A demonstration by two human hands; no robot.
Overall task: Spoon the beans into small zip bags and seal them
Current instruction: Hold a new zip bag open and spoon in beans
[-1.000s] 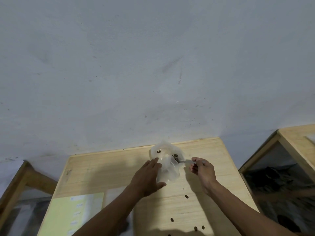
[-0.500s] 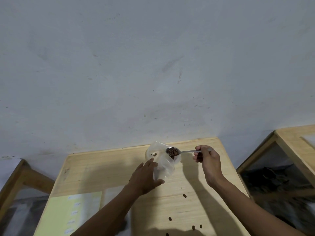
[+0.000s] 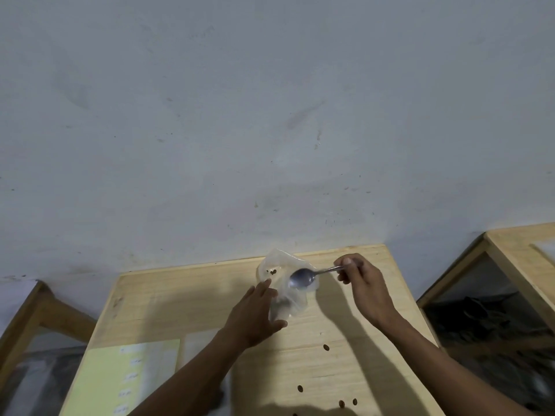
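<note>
A clear plastic bag (image 3: pixel 295 301) stands upright near the far edge of the wooden table (image 3: pixel 168 295). My left hand (image 3: pixel 255 316) holds its lower part between thumb and fingers. A few dark beans (image 3: pixel 272 272) show inside its upper left part. My right hand (image 3: pixel 360 280) pinches the handle of a metal spoon (image 3: pixel 301 279). The spoon's bowl sits at the bag's mouth, tilted toward me, with no beans on it.
Several loose beans (image 3: pixel 326 347) lie on the table toward the near right. A pale yellow sheet (image 3: pixel 120 379) with small print lies at the near left. Wooden frames stand on both sides, left (image 3: pixel 33 310) and right (image 3: pixel 510 250). A grey wall rises right behind the table.
The spoon came up loaded with beans from beside the bag, reached the bag's mouth, and now shows an empty bowl. My left hand has stayed on the bag.
</note>
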